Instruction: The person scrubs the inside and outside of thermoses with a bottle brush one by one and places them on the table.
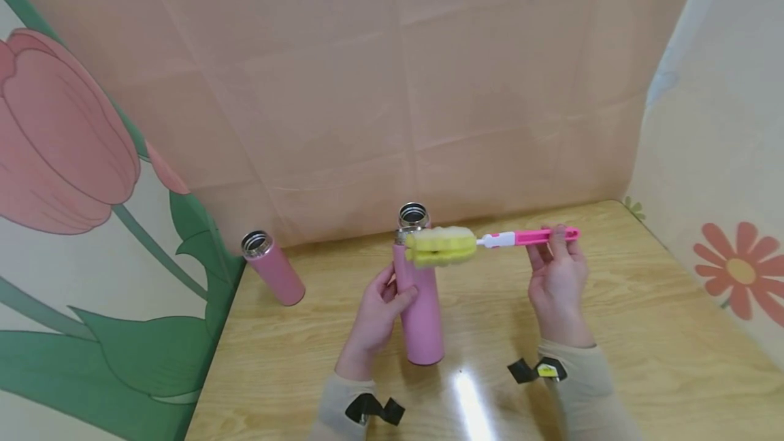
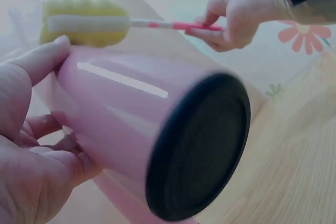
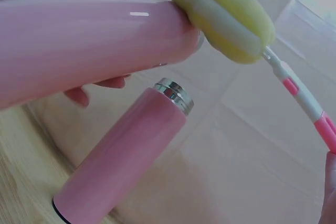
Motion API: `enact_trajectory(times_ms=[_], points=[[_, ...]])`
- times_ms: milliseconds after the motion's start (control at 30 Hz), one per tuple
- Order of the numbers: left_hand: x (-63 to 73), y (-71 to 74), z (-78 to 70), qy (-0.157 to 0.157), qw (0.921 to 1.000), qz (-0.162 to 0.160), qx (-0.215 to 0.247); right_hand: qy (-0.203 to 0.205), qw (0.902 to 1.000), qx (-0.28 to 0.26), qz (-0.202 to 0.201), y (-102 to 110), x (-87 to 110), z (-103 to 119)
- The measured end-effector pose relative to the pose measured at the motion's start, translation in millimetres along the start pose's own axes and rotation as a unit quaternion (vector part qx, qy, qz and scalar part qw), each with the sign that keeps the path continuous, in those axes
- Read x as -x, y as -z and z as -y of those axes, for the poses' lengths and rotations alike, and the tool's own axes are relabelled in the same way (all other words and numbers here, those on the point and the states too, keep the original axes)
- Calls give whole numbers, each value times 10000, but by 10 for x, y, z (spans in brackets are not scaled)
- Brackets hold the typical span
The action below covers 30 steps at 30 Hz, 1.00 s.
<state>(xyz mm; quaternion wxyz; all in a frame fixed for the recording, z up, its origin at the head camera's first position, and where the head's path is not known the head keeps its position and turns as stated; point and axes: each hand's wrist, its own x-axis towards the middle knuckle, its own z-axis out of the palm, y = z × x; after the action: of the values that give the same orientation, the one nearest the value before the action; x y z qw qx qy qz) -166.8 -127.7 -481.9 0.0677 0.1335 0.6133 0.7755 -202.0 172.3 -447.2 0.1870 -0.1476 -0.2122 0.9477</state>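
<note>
My left hand grips a pink thermos bottle, thumb and fingers around its body. Its black base faces the left wrist camera. The pink handle of a bottle brush is pinched in my right hand. The brush's yellow and white sponge head lies sideways across the bottle's neck and hides most of the mouth. Directly behind stands a second pink bottle with a bare steel neck, partly covered by the held one in the head view.
A third pink bottle, uncapped, stands at the left of the wooden table. A pinkish-beige sheet hangs along the back. Printed flower panels line both sides.
</note>
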Motion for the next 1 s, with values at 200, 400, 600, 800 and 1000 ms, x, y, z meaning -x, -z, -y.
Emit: enact_trajectory(times_ms=[200,400,600,800,1000], points=[[-2,42,5,-21,9992,-223,-322,100,9999,-44,20,-8,23,-3],[3,72,-2,-198,9991,-280,-248,65,9998,19,172,-8,13,-22],[-1,98,-25,-186,9981,-569,122,-96,9986,405,330,15,-17,-34],[-21,120,-54,-303,9961,-733,391,-326,9895,1154,807,47,-46,-45],[-22,154,-85,-320,9935,-958,519,-420,9740,1757,1366,87,-57,-49]])
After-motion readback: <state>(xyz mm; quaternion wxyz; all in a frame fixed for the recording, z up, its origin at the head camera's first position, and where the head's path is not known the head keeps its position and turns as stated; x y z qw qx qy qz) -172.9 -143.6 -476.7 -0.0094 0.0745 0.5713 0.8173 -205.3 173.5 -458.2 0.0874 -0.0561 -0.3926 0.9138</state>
